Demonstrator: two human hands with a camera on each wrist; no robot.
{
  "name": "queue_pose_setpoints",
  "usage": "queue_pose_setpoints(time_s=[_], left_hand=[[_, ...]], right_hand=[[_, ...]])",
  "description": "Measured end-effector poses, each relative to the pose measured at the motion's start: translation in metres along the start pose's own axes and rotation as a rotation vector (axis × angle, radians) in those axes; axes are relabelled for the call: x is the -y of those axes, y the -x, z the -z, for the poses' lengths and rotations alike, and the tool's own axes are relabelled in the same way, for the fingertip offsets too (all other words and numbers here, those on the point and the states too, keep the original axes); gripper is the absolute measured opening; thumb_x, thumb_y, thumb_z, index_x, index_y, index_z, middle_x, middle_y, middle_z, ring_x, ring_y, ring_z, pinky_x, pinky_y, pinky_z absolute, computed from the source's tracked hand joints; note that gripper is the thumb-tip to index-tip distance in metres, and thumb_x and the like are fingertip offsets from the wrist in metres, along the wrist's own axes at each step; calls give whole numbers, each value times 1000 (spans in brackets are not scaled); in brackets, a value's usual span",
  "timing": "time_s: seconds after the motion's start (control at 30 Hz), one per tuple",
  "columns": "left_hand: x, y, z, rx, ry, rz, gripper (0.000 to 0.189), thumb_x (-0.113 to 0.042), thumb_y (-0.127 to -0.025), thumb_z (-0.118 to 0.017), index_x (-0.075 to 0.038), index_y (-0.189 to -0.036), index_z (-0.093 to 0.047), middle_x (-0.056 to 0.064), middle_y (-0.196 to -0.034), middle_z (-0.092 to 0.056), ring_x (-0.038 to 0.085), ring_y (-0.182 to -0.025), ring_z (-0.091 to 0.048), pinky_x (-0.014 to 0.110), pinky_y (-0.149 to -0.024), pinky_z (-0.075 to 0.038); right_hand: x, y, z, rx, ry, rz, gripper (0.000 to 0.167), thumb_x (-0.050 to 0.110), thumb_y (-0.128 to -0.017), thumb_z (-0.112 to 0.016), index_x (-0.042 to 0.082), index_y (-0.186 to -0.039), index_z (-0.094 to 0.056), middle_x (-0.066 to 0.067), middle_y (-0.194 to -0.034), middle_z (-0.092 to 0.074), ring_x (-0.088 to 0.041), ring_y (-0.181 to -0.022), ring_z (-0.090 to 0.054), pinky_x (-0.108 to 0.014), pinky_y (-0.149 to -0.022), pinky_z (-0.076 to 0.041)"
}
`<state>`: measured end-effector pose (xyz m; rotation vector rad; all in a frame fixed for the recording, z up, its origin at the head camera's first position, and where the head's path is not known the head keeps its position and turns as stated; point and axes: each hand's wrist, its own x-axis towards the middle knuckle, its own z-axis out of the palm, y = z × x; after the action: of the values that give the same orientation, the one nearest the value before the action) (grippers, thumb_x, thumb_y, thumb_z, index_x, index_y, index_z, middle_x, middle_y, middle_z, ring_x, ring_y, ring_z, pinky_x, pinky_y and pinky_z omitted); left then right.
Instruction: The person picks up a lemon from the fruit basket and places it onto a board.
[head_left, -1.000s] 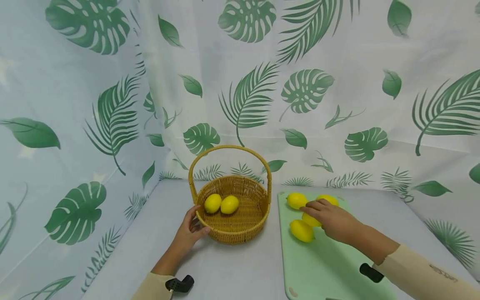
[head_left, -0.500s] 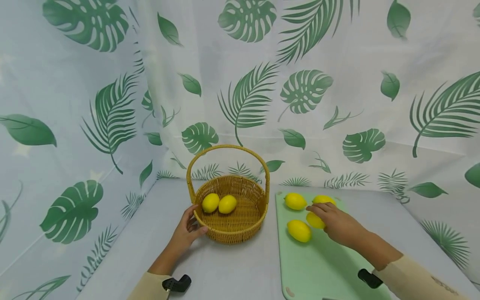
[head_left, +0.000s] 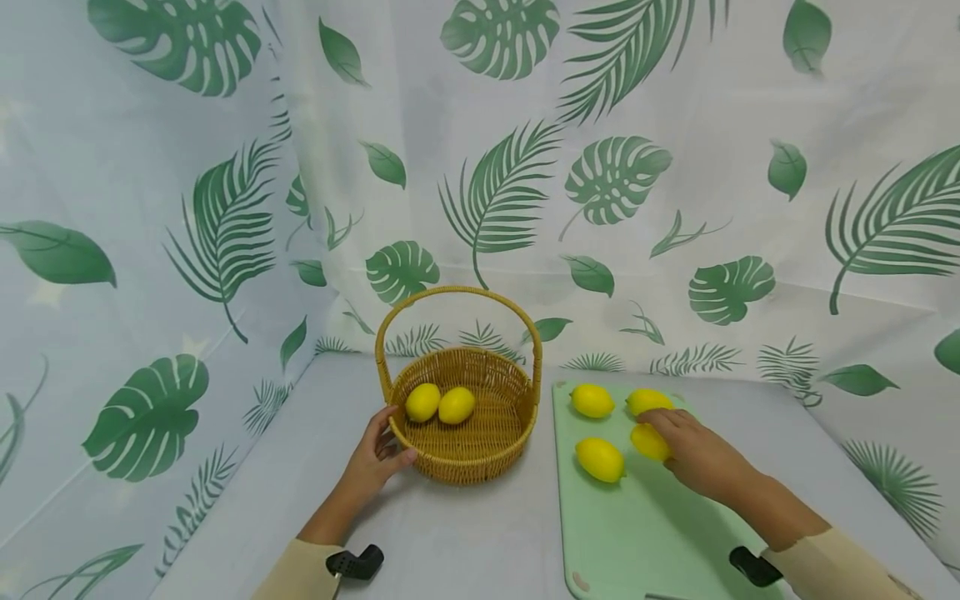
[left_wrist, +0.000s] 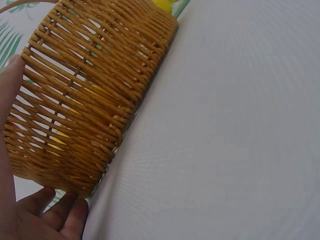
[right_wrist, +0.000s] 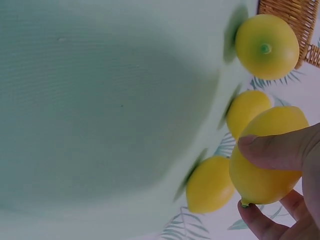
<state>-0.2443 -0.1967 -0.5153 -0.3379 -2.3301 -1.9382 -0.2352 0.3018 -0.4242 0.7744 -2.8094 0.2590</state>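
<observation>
a yellow, oval lemon with a small green tip [head_left: 650, 442] is in the grasp of my right hand [head_left: 705, 454]; the right wrist view shows my thumb laid across it and fingers curled on its other side, one fingertip by the green tip. it sits over the pale green, flat chopping board [head_left: 630, 542], though i cannot tell whether it touches it.

three more yellow lemons lie on the board around that hand: one just beyond my fingers [head_left: 648, 402], one farther off and to their left [head_left: 592, 401], and one to the left of the held lemon, a little nearer me [head_left: 601, 460].

my left hand [head_left: 369, 460] grips the round, golden-brown wicker basket with a tall arched handle [head_left: 468, 472], thumb on its near side and fingers round its left side. inside, just to the right of those fingers, two yellow lemons rest side by side [head_left: 440, 405].

between my hands the white tabletop [head_left: 487, 542] shows, carrying basket and board. beyond both hands hangs a white cloth with green leaf prints [head_left: 480, 100]. beige sleeves [head_left: 300, 571] cover my forearms, with a black device [head_left: 355, 564] at each wrist.
</observation>
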Motion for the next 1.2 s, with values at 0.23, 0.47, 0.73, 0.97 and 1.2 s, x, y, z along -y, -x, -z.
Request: queue_pose_setpoints(time_s=[0.23, 0.47, 0.73, 0.97, 1.2], left_hand=[[-3, 1, 0, -8, -7, 6, 83, -18, -85, -77, -22, -152, -27, 15, -154, -30, 37, -133, -40, 51, -109, -33], [-2, 1, 2, -8, -10, 0, 83, -18, -86, -77, -20, -151, -27, 16, -154, -29, 37, -133, -41, 52, -109, -34], [1, -1, 1, 5, -2, -22, 81, -16, -86, -76, -17, -152, -28, 18, -153, -30, 37, -132, -41, 52, -109, -34], [-4, 0, -1, 13, 7, 4, 82, -15, -86, -76, -18, -152, -27, 18, -154, -28, 38, -133, -40, 52, -110, -32], [1, 0, 0, 4, 9, -11, 83, -17, -85, -78, -18, -151, -28, 17, -153, -30, 37, -131, -42, 51, -108, -35]], right_hand=[[-5, 6, -4, 20, 3, -39, 67, -13, -69, -78, 13, -125, -53, -15, -122, -56, -36, -109, -54, -57, -89, -49], [-9, 9, -12, 8, -5, -28, 66, -14, -68, -78, 11, -125, -54, -16, -123, -56, -38, -110, -53, -58, -89, -48], [-14, 15, -20, -15, -43, -34, 57, -13, -71, -72, 8, -121, -58, -18, -122, -58, -41, -112, -53, -60, -91, -46], [-21, 19, -26, -25, -45, -32, 57, -15, -71, -69, 7, -123, -58, -20, -124, -57, -42, -114, -52, -61, -93, -44], [-22, 19, -26, -29, -48, -42, 56, -13, -72, -72, 6, -123, -59, -19, -123, -57, -43, -113, -52, -61, -91, -45]])
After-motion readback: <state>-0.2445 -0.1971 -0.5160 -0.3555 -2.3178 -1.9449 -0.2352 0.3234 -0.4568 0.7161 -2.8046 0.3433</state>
